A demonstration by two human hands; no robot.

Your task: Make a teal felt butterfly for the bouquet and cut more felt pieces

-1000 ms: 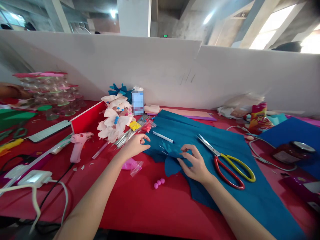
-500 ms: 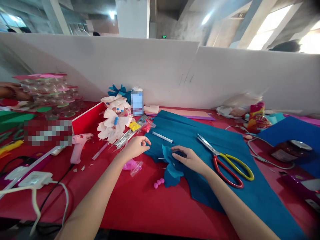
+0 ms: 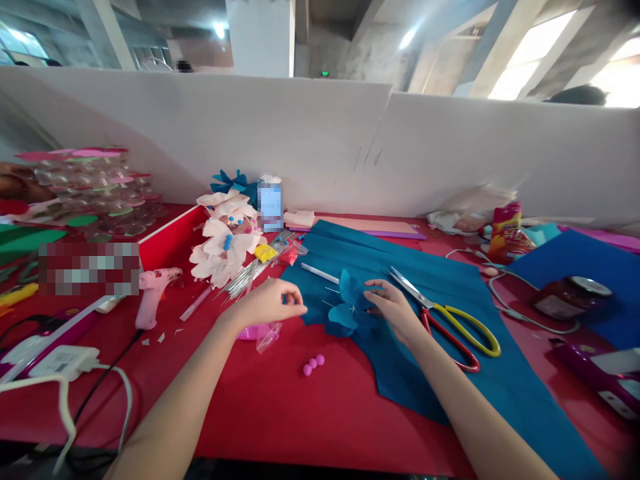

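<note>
Three pink beads (image 3: 313,364) lie nearest on the red surface (image 3: 280,407). Your right hand (image 3: 395,308) pinches the blue felt flower (image 3: 351,303) on the blue felt sheet (image 3: 450,320). Your left hand (image 3: 273,301) closes its grip on something small I cannot identify. You seem to be assembling the flower; next, I judge, bring both hands together carefully.

- Two hands over the counter (image 3: 280,413) — left hand (image 3: 267,303), right hand (image 3: 395,308).
- One pair of scissors (image 3: 445,317), right of the hands.
- Three pink balls (image 3: 313,364), near, touching in a row.
- One pink glue gun (image 3: 153,293), left.
- One dark jar (image 3: 570,298), far right.
- One folded blue felt flower (image 3: 353,300) — at the right hand.
</note>
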